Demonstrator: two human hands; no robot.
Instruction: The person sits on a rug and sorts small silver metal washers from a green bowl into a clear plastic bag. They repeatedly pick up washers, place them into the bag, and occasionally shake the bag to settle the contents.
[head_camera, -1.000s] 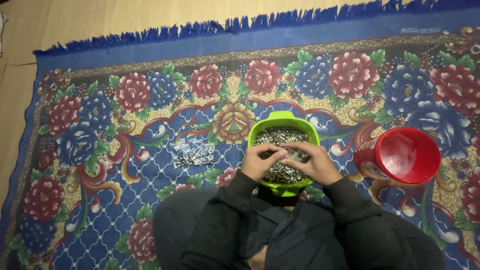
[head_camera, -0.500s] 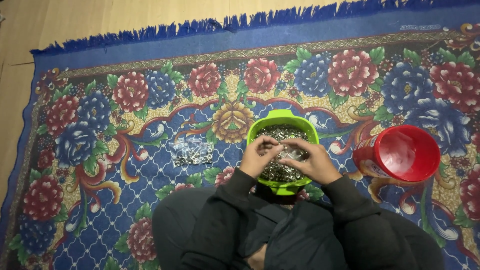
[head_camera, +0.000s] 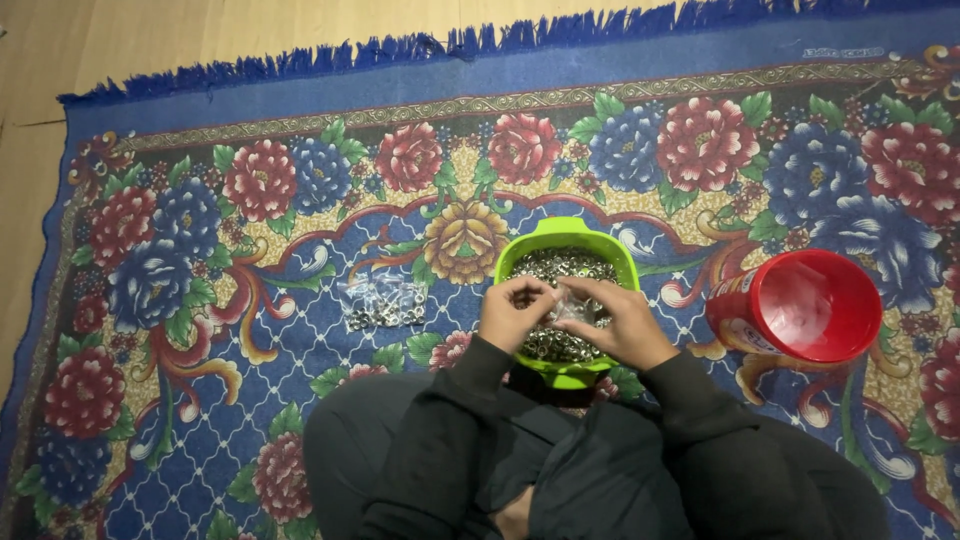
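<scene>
Green bowl (head_camera: 566, 238) of small metal rings at centre frame: your left hand (head_camera: 513, 313) and right hand (head_camera: 618, 322) pinch a thin clear bag (head_camera: 572, 310), probably limp and slippery, best held at its edge.

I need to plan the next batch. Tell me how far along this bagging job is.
Done: one small clear bag of metal pieces lies on the rug, left of the green bowl. In hand: the left hand and right hand hold another small clear bag over the bowl. Left: the bowl looks nearly full of small metal rings. The red tub appears empty.
</scene>
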